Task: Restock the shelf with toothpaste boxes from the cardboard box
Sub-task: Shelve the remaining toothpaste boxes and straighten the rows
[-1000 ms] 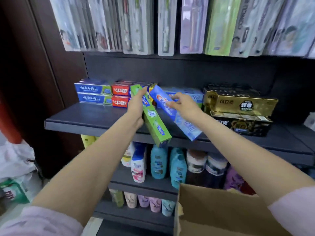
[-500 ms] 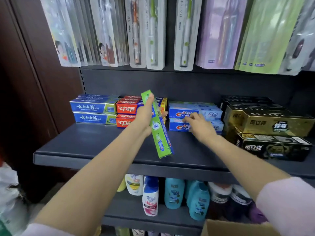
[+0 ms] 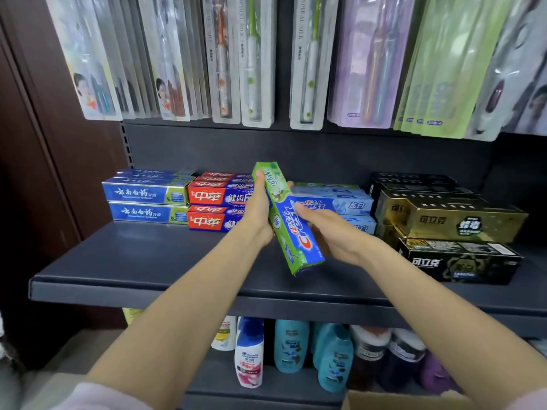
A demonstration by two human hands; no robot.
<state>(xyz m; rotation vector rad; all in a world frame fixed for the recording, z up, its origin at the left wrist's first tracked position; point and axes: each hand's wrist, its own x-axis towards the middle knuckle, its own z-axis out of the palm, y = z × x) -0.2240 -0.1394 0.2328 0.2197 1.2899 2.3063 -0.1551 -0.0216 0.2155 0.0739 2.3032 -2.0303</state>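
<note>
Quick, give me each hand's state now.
Left hand: holding the green toothpaste box.
Right hand: fingers straight, open, touching the same box.

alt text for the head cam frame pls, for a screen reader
Both hands hold a green toothpaste box tilted above a dark shelf: left hand grips it, right hand touches its other side. Stacked toothpaste boxes sit behind; toothbrush packs hang above.

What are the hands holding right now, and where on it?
The left hand grips the green toothpaste box at its upper half; the right hand touches its lower right side.
</note>
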